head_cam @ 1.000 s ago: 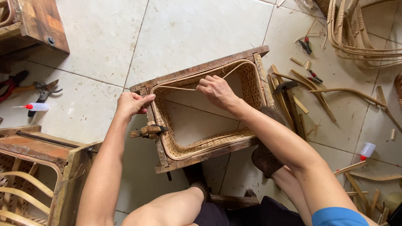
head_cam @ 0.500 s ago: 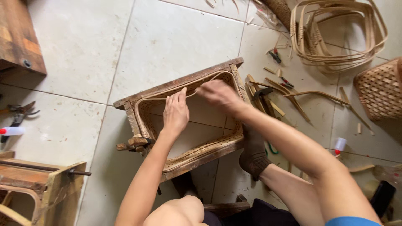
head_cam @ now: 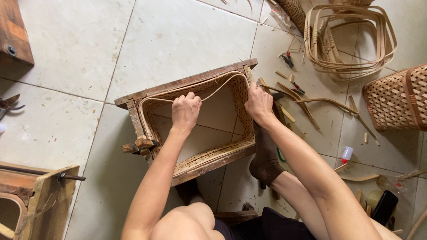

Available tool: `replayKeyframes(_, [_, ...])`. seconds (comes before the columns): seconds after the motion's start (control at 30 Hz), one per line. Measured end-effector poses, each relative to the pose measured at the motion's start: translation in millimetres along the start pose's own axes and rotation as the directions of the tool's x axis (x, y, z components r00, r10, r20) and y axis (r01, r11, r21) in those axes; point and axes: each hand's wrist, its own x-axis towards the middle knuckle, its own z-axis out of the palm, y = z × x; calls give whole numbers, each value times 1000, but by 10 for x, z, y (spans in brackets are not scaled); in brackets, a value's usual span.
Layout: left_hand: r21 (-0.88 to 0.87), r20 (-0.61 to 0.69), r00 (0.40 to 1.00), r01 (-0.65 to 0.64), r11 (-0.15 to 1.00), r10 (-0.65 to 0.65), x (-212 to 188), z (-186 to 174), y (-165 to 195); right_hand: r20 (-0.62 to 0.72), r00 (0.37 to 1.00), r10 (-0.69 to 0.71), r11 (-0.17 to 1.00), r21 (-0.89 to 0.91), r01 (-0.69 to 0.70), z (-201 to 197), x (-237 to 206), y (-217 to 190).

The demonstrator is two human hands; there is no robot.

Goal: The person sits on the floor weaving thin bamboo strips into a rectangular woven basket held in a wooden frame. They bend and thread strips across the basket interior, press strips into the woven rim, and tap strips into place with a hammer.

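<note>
Woven cane lined the wooden frame at the frame's centre, where the left hand closed around a thin rim strip, bending it inward, while the right hand pinched it against the upper-right corner, a socked foot bracing the frame on the tiled floor.

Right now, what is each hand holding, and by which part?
Left hand pinches the thin cane strip along the basket rim's far side. Right hand presses the strip at the rim's right corner.
</note>
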Motion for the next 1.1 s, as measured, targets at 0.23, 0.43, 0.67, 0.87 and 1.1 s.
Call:
replayKeyframes(0.23, [95,107,994,-47,994,37,-57,36,7,42,997,-71,879,-470,82,225,74,-121])
replayKeyframes(0.43, [106,-16,1000,-18,994,19,177,84,-34,92,994,-61,699,-706,109,110,141,-307])
replayKeyframes(0.67, [15,-10,999,51,999,-51,294,131,-86,419,893,-166,700,-588,406,-889,68,-61])
replayKeyframes(0.87, [-50,19,996,87,995,-86,294,173,-125,474,769,-430,558,-530,639,-1968,-862,624])
replayKeyframes(1.1, [-48,-21,997,76,996,-77,301,125,-99,176,519,-837,469,-260,844,-1277,-1446,633])
